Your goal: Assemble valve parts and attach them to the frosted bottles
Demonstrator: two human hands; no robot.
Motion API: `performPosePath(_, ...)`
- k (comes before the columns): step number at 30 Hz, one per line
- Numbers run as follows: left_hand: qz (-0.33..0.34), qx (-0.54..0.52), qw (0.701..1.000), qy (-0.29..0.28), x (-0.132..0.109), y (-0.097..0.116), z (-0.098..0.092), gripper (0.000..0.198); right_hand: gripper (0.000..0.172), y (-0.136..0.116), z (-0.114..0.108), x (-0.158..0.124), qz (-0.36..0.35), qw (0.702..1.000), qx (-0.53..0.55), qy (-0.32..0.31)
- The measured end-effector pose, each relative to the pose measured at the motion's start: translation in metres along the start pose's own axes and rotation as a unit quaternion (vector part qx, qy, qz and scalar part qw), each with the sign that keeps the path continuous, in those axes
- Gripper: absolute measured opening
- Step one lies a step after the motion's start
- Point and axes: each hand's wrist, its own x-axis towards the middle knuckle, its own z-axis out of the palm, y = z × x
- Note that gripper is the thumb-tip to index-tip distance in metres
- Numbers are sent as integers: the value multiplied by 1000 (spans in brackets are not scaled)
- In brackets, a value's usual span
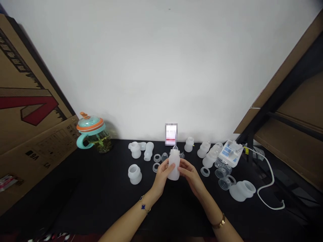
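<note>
A white, translucent baby bottle (174, 169) with a clear nipple on top stands nearly upright between my two hands, above the front half of the dark table. My left hand (163, 170) closes on its left side, the thumb lying across the front. From the right, my right hand (188, 170) grips it with thumb and fingers. Partly behind the bottle are small clear caps, and two pale rings lie to its left, the nearer ring (156, 167) close to my left fingers. A wide-necked white bottle (135, 174) sits farther left, without a top.
On the left stands a teal-lidded pitcher (94, 134) beside a large cardboard box (30, 111). More bottles (212, 156), clear caps (224, 183), a white device (230, 154) and its cable (270, 171) occupy the right. A blurred-out screen (171, 134) leans at the wall.
</note>
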Motion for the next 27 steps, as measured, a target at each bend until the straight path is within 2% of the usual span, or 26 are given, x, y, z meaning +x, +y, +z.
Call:
performPosePath(11,-3,8,1000,6,1,-2,-1,52,43,1,-1,1,2,1000,2,7)
performPosePath(19,-3,7,1000,26,3,-3,0,48,38,2,0,2,5,999,6,37)
performPosePath(21,-19,5,999,31,2,-1,0,52,37,0,-6,3,-15,997,0,70)
performPosePath(23,-33,0,999,39,2,0,0,56,36,-4,-15,5,-50,989,-19,138)
performPosePath(27,-29,-7,998,63,3,3,-2,59,34,-13,-34,7,-131,952,-90,260)
